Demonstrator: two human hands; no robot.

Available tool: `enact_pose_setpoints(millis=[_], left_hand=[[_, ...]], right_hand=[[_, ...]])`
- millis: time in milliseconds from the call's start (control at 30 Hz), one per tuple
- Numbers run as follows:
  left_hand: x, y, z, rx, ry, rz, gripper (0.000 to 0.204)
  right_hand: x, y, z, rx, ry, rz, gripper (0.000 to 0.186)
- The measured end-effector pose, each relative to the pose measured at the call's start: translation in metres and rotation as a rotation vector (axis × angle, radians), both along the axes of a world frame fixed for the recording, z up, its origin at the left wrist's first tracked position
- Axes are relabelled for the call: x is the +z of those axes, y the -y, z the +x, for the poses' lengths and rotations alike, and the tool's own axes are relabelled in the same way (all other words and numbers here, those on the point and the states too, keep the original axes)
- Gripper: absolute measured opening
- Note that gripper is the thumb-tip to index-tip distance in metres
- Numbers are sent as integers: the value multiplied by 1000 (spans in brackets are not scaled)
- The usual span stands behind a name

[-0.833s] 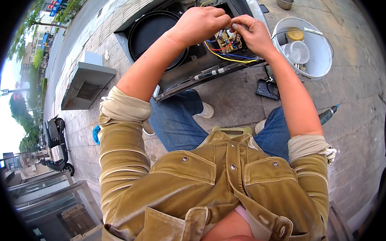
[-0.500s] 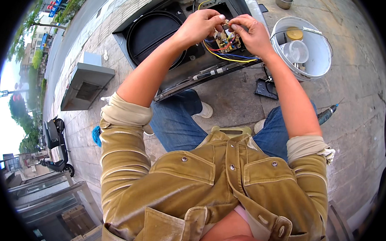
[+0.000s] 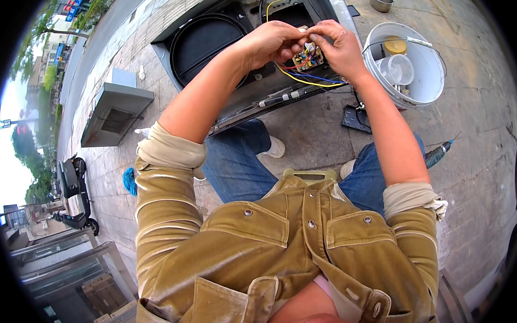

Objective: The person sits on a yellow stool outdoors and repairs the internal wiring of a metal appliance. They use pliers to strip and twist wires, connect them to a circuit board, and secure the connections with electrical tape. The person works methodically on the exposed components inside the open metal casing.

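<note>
I see stone paving (image 3: 487,146) bearing an opened black appliance casing (image 3: 217,43), white bucket (image 3: 429,82), grey box (image 3: 115,111), and screwdriver (image 3: 438,155).

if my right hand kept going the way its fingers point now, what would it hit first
Probably the left hand. The right hand points leftward above the small circuit board, and the two sets of fingertips already nearly meet there. Depth is hard to judge from this view.

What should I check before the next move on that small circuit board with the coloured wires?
1. Both hands on the work: left hand and right hand meet over the circuit board: ok.
2. Board in view: mostly hidden by fingers: not ok.
3. Yellow wire attached at board: cannot tell.
4. Open appliance casing lying flat on the paving: ok.
5. White bucket upright beside right forearm: ok.
</note>
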State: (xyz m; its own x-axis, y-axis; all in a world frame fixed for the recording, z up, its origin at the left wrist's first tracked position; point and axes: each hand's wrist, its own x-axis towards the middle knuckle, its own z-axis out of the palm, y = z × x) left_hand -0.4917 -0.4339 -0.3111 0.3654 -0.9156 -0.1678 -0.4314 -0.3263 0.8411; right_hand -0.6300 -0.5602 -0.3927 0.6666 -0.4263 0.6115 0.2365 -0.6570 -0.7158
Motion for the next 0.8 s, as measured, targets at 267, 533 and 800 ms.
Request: enact_pose_setpoints(millis=[267,533,800], left_hand=[[10,-2,7,-502,1293,-433,21],[2,8,12,-74,-509,181,22],[-5,-10,-15,-166,1167,-481,16]], right_hand=[[-10,9,6,103,-3,175,14],[1,1,-1,49,8,-4,14],[-4,6,4,34,36,105,14]])
